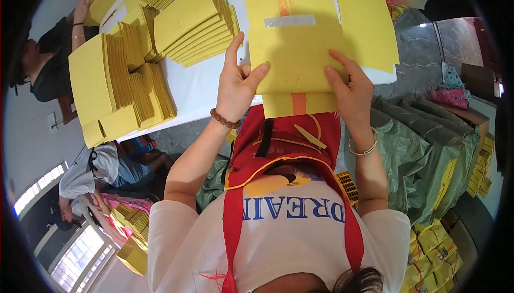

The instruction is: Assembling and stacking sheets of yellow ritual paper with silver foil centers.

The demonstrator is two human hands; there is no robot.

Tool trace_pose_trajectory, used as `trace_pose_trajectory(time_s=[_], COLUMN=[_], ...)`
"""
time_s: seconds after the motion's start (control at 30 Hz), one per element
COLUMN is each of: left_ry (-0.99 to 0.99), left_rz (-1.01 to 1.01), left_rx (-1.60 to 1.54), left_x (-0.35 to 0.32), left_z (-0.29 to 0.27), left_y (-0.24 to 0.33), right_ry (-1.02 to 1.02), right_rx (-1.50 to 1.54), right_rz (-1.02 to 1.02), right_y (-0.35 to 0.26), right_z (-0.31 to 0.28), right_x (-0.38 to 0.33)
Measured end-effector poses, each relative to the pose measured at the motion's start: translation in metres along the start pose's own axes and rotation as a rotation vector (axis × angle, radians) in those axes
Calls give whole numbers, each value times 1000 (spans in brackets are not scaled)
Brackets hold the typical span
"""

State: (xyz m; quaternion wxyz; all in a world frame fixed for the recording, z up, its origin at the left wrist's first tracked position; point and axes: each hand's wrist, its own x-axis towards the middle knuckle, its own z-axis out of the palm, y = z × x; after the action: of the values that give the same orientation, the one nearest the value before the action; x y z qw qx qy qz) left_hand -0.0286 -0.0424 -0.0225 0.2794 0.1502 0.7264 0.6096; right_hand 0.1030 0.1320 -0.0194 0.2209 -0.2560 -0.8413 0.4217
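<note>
A folded piece of yellow paper (297, 60) lies at the table's near edge, its lower flap hanging past the edge. It carries an orange strip and a pale translucent strip. At its left side is my left hand (235, 81), thumb on the paper, index finger stretched upward and other fingers partly hidden. My right hand (350, 87) grips the right side, thumb and index finger on top of the paper. A beaded bracelet (225, 119) circles my left wrist and a metal bangle (364, 143) my right.
Stacks of folded yellow paper (193, 22) stand on the white table (198, 84) to the left. Flat yellow sheets (369, 22) lie at the right. Green-wrapped bales (407, 153) stand right of me. One person (51, 68) works across the table; others are at the lower left.
</note>
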Motion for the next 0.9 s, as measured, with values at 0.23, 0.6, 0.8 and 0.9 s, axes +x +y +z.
trace_pose_trajectory(time_s=[0.23,0.6,0.8,0.9], left_ry=[-29,34,-153,-157], left_rz=[-51,592,776,776], left_rx=[-146,645,1106,1160], left_x=[0,2,18,19], left_z=[-2,20,46,47], left_y=[1,51,18,3], right_ry=[-11,21,55,55], right_rx=[-12,-10,-27,-81], right_rz=[27,79,-11,-10], right_y=[1,-6,3,-3], right_z=[2,7,9,10], right_x=[1,-1,-2,-5])
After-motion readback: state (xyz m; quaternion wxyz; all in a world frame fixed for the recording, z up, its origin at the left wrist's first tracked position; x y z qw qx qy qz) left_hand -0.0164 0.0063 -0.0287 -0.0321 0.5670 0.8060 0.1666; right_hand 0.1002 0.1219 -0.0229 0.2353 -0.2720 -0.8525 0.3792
